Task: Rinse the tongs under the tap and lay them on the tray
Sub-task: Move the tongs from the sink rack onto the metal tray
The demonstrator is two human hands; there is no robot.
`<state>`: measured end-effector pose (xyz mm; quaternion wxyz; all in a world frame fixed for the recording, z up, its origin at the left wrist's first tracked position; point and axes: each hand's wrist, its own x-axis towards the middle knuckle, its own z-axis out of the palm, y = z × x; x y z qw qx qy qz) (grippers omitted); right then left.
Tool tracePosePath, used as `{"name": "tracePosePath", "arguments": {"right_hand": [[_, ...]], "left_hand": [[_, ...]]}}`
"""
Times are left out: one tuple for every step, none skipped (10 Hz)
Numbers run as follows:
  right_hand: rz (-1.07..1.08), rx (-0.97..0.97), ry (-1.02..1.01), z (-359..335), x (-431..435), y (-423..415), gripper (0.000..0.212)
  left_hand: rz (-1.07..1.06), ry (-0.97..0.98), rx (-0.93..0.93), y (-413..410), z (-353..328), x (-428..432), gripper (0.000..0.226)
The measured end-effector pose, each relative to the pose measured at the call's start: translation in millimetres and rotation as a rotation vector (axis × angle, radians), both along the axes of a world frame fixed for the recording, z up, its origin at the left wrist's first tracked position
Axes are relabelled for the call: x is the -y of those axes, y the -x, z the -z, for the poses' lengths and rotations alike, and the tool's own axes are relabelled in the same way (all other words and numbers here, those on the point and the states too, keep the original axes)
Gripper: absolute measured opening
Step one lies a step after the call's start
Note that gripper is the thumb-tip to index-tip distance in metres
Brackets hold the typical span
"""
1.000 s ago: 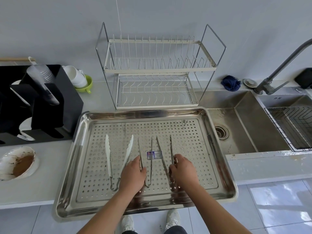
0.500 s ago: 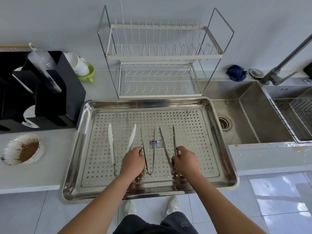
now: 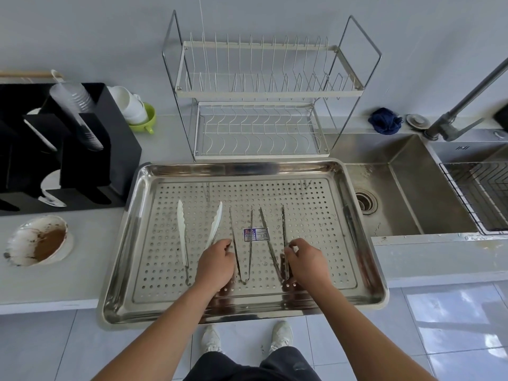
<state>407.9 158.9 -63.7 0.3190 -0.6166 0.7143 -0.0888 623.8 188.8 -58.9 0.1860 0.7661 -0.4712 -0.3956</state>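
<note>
A large perforated steel tray point(image 3: 242, 169) lies on the counter in front of me, holding three pairs of tongs side by side, hinges toward me. The white-tipped tongs point(image 3: 181, 232) lie on the left, untouched. My left hand point(image 3: 217, 265) rests on the tray with its fingertips pinched on the left arm of the thin middle tongs point(image 3: 250, 243). My right hand point(image 3: 308, 264) pinches the right arm of the right metal tongs point(image 3: 270, 243). All three pairs lie flat on the tray. The tap point(image 3: 467, 97) stands at the far right over the sink point(image 3: 406, 188).
A wire dish rack point(image 3: 261, 92) stands behind the tray. A black utensil holder point(image 3: 82, 149) and a dirty bowl point(image 3: 41, 240) sit to the left. The sink holds a wire basket point(image 3: 478, 193); a blue cloth point(image 3: 384, 123) lies behind it.
My head has shifted, so the whole scene sits differently in view. Both hands stay on the same tongs, which remain flat on the tray.
</note>
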Motion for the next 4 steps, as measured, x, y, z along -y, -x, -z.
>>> {"name": "tracePosePath", "arguments": {"right_hand": [[-0.008,-0.017,0.007,-1,3,4,0.025],[-0.028,-0.052,0.026,-4,8,4,0.031],[-0.069,-0.077,0.055,-7,15,2,0.033],[-0.119,-0.113,0.108,-17,24,-1,0.033]], "left_hand": [[0.006,0.021,0.022,-2,-3,-2,0.042],[-0.01,0.093,0.049,-5,-15,0,0.041],[0.013,0.216,0.14,-13,-28,6,0.039],[0.054,0.303,0.249,-25,-46,12,0.04]]}}
